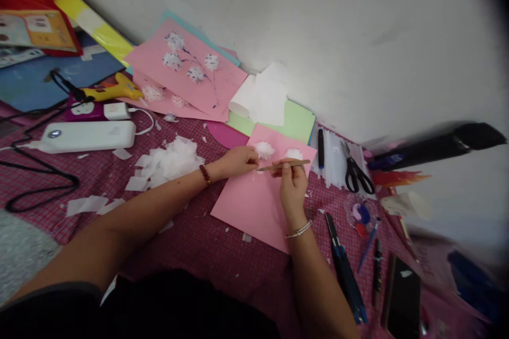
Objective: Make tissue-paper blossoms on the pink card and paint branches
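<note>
A pink paper sheet (254,204) lies on the red checked cloth in front of me. Two white fluffy tissue tufts sit near its far edge, one (264,149) on the left and one (294,154) on the right. My left hand (237,161) rests closed on the sheet, its fingertips pressed against the left tuft. My right hand (293,183) pinches a thin wooden stick (283,166) that lies nearly level, its tip pointing left toward the left tuft.
A heap of torn white tissue (170,161) lies left of the sheet. Behind it are a white device (89,136), a yellow glue gun (115,90) and a finished pink flower picture (186,71). Scissors (356,172), pens (345,270), a paint palette (360,214) and a phone (403,296) lie to the right.
</note>
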Available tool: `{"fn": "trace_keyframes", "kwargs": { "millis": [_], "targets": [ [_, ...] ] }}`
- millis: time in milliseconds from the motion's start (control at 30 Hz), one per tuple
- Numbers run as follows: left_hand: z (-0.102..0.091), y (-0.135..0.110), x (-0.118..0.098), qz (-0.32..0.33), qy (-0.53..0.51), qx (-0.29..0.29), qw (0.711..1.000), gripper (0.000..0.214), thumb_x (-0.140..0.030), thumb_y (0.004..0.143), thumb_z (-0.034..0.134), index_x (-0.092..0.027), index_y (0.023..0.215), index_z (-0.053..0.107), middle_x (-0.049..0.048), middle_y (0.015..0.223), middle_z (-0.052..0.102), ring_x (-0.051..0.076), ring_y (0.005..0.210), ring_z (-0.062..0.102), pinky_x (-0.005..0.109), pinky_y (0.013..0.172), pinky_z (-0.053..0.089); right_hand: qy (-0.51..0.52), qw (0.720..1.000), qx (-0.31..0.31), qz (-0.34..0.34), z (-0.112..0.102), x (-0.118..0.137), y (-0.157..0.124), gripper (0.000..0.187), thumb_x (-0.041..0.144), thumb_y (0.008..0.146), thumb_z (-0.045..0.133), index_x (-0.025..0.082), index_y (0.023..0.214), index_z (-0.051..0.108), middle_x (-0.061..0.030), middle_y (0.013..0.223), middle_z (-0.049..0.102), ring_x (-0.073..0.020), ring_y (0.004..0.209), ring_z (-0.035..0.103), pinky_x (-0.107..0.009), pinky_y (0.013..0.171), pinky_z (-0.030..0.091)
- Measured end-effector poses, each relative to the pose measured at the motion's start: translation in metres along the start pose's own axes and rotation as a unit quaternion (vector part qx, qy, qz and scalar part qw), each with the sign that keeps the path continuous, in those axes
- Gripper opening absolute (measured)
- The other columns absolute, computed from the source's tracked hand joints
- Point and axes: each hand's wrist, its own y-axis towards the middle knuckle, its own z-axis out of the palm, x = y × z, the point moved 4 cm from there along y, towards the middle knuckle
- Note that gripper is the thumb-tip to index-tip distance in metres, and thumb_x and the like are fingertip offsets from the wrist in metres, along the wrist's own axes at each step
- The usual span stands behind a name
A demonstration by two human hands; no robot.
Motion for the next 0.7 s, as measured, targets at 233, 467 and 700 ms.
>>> {"fn": "trace_keyframes", "kwargs": {
  "millis": [233, 467, 700],
  "targets": [
    [-0.001, -0.002, 0.01, -0.029, -0.072, -0.044, 0.996, 0.014, -0.014, 0.079, 0.049, -0.014, 0.077, 0.063, 0.0003, 0.073, 0.06, 0.011, 0.069, 0.053, 0.022, 0.063, 0.036, -0.086, 0.995, 0.036, -0.033, 0.002, 0.003, 0.001, 0.022, 0.033, 0.093, 0.042, 0.018, 0.089, 0.058, -0.004, 0.083, 0.064, -0.0136, 0.067, 0.063, -0.03, 0.065, 0.053],
    [0.002, -0.002, 0.017, -0.017, -0.077, -0.048, 0.996, 0.016, -0.015, 0.079, 0.049, -0.014, 0.08, 0.065, 0.002, 0.077, 0.064, 0.012, 0.072, 0.055, 0.023, 0.065, 0.039, -0.164, 0.983, 0.037, -0.081, 0.001, 0.016, -0.002, 0.021, 0.028, 0.093, 0.04, 0.02, 0.087, 0.057, -0.003, 0.082, 0.063, -0.0124, 0.063, 0.062, -0.029, 0.063, 0.051],
    [-0.025, -0.002, 0.0, -0.021, -0.168, -0.067, 0.983, 0.014, -0.016, 0.078, 0.052, -0.013, 0.083, 0.066, 0.0021, 0.077, 0.066, 0.01, 0.069, 0.056, 0.022, 0.063, 0.042, -0.047, 0.998, -0.016, -0.035, -0.006, 0.013, 0.003, 0.019, 0.034, 0.09, 0.046, 0.019, 0.087, 0.058, -0.0025, 0.081, 0.064, -0.0131, 0.063, 0.062, -0.029, 0.062, 0.053]
  ]
}}
